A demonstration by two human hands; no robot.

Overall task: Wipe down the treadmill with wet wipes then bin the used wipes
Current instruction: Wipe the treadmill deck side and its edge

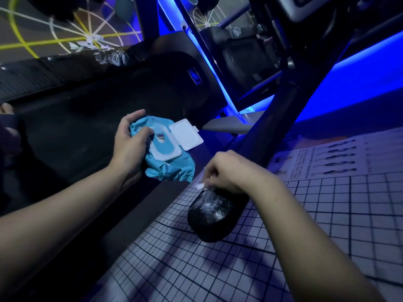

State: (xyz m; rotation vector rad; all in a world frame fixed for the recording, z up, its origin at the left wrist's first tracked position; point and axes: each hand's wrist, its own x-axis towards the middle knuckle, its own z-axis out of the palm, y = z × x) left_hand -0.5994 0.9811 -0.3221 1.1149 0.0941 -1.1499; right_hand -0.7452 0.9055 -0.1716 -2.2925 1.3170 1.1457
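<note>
Pack (170, 164): teal soft plastic film, crinkled, slight sheen. Lid (187, 137) at its 2 o'clock: white hard plastic, smooth, matt. Wipe (200, 185): white, thin, cloth-like. Handle end (210, 212) at pack's 5 o'clock: black, glossy, wet streaks. Belt (76, 131) at 9 o'clock: black, matt. Rail (43, 73) at 10 o'clock: black, ribbed. Floor mat (327, 214) at 4 o'clock: smooth, matt, printed grid.

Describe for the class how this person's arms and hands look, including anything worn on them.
Both arms are bare up to the frame edge; no sleeves show. The left hand and right hand wear no gloves, and no watch, bracelet or ring is visible.
</note>
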